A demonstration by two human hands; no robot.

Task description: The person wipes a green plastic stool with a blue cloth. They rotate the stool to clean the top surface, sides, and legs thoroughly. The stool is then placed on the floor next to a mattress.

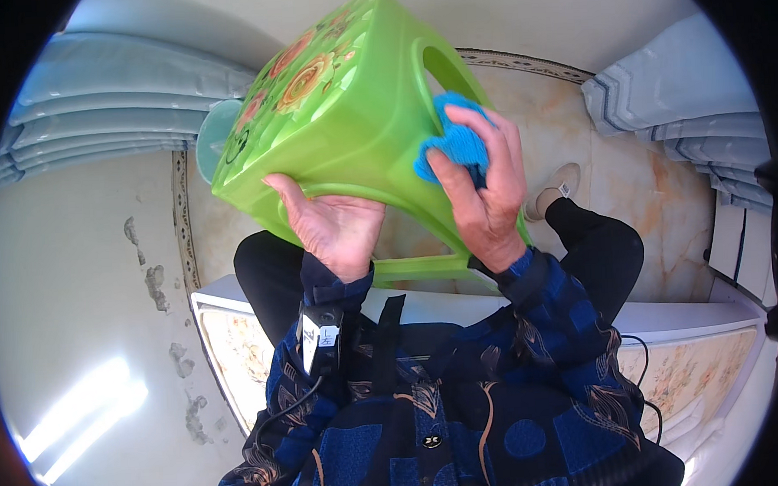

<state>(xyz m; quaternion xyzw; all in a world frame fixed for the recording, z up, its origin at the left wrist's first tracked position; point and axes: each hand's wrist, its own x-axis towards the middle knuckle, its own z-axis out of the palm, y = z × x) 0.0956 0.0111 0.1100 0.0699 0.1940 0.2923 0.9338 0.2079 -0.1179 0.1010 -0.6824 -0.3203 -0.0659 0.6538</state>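
A green plastic stool (358,133) is held up tilted before me, its seat with a printed rose pattern facing to the left. My left hand (339,229) grips the stool through the arched opening in one side; the thumb lies on the outer face and the other fingers are hidden inside. Bunched in my right hand (488,193) is a blue cloth (463,142), pressed against the stool's side beside its oval cut-out. The stool's legs and a lower bar show between my wrists.
Behind the seat a pale green round container (218,140) is partly hidden. Blue curtains (122,105) hang at left and right. Below me is a white-edged seat or bed frame with floral panels (694,366). The floor (626,167) is marble-patterned tile. A cable (292,407) runs along my left sleeve.
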